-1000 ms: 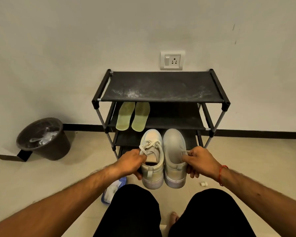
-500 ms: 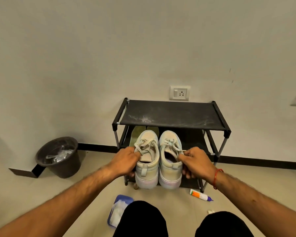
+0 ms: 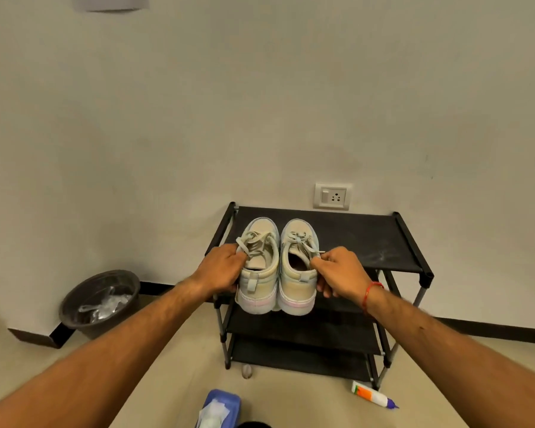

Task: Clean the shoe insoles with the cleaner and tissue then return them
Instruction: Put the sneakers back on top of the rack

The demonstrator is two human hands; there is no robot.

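Note:
I hold a pair of pale beige sneakers side by side over the left part of the black shoe rack's top shelf (image 3: 368,239). My left hand (image 3: 221,268) grips the left sneaker (image 3: 258,270) at its collar. My right hand (image 3: 337,271) grips the right sneaker (image 3: 297,273) the same way. The heels point toward me and overhang the shelf's front edge. A white cleaner tube (image 3: 372,396) with an orange label lies on the floor right of the rack. A blue tissue pack (image 3: 218,409) lies on the floor near me. The insoles are hidden behind the shoes.
A dark bin (image 3: 101,302) with a clear liner stands on the floor at the left by the wall. A wall socket (image 3: 332,196) is above the rack. A small pale object (image 3: 247,371) lies at the rack's front left foot.
Both hands have lifted the sneakers from the rack's lower level up to its top shelf. The view has risen and pulled back, showing the tube and tissue pack on the floor.

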